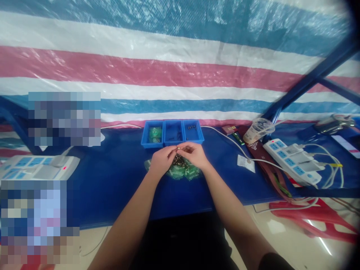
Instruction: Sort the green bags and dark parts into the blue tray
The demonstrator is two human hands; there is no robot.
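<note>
Both of my hands meet above the middle of the blue table. My left hand [163,159] and my right hand [194,153] are closed, fingertips pinching a small brass-coloured metal piece [178,149] between them; its exact kind is too small to make out. Just below lies an opened green plastic bag [180,173], partly hidden by my hands, with many small metal parts [180,162] heaped on it. Behind my fingers stand three joined blue bins. A green bag lies in the left bin [143,139], a few dark bits in the middle bin [173,125], and small dark metal parts in the right bin [200,138].
A power strip [291,161] with plugged chargers lies at right, beside a plastic cup [257,131] and a brown strap bag [260,155]. A small white packet [246,163] is nearer. Another power strip [42,167] sits at left. A white cable [225,138] crosses behind.
</note>
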